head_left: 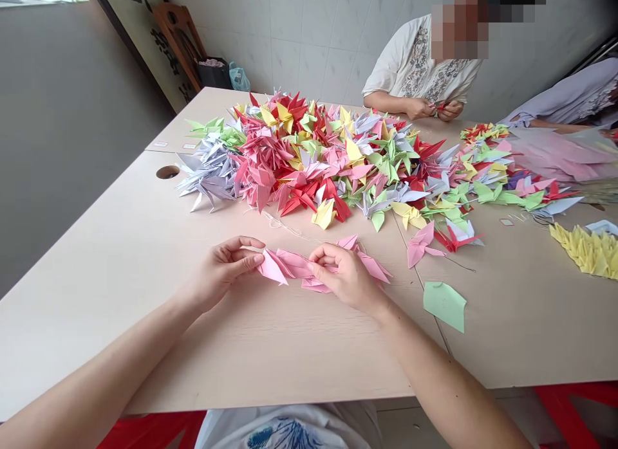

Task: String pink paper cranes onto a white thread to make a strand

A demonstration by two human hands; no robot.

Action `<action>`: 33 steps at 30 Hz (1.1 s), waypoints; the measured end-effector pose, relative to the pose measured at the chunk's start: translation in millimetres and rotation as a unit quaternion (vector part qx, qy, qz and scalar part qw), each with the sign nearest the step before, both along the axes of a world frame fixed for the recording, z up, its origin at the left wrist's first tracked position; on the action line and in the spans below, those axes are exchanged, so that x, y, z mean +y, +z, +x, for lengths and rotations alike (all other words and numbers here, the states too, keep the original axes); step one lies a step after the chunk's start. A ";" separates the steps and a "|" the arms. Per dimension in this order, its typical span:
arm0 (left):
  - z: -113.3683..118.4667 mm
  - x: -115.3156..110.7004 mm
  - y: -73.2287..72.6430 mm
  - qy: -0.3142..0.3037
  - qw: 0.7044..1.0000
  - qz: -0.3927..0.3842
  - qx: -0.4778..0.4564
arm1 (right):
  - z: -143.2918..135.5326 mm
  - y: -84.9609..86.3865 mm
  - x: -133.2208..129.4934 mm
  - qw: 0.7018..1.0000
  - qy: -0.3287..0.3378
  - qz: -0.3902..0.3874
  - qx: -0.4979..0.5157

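Observation:
A row of pink folded paper cranes (290, 262) lies between my hands, low over the table's near half. My left hand (226, 265) pinches the leftmost pink crane at its end between thumb and fingers. Farther along the row, my right hand (345, 275) is closed on the pink cranes, and more of them show beyond its fingers. Thin white string (282, 225) lies just behind the row. Past it is a big heap of folded cranes (309, 153) in pink, red, yellow, green and pale blue.
A single pink crane (421, 244) and a green paper piece (445, 305) lie to the right. A yellow crane bundle (586, 249) sits at the right edge. Across the table (193, 372), a person in a white top (405, 63) holds something small and red.

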State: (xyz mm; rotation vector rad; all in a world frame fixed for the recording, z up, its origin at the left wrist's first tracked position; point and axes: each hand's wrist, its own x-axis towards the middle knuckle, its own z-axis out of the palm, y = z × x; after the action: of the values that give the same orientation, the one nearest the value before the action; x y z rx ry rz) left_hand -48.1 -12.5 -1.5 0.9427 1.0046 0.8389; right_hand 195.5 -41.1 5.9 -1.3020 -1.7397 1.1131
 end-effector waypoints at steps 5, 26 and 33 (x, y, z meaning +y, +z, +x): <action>-2.3 2.6 1.6 0.034 0.997 -0.062 -0.030 | 0.9 -0.1 0.3 1.000 -0.004 -0.001 0.003; -5.1 -6.8 5.6 0.034 0.977 0.176 0.117 | 2.6 1.4 -1.3 0.970 0.013 0.158 -0.182; -5.7 -2.3 3.2 0.043 0.991 0.110 0.065 | 5.6 1.2 2.1 0.956 -0.015 0.210 -0.206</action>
State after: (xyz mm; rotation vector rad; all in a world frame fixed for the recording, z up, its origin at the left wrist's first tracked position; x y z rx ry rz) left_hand -53.8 -14.8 1.7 1.1588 1.0858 0.9854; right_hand 201.1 -39.1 7.0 -1.3400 -2.1032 0.4250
